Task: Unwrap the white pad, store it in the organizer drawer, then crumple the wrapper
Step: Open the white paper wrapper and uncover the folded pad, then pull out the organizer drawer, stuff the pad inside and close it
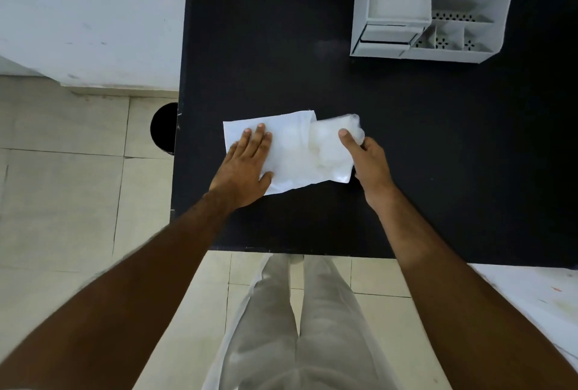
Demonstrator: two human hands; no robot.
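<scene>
1. Two hands work mid-table (406, 155): left hand (247, 167) lies flat, fingers spread, pinning the wrapper (291, 152).
2. Right hand (367, 159) pinches the pad (328, 145) at the wrapper's right edge.
3. Organizer (428, 8) stands well apart, far corner.

Setting: plain indoor room, likely home or office, exact kind unclear. Showing: black surface (438, 155) carrying grey desk organizer (438, 14); white wall (93, 14); pale tiled floor (62, 202).
</scene>
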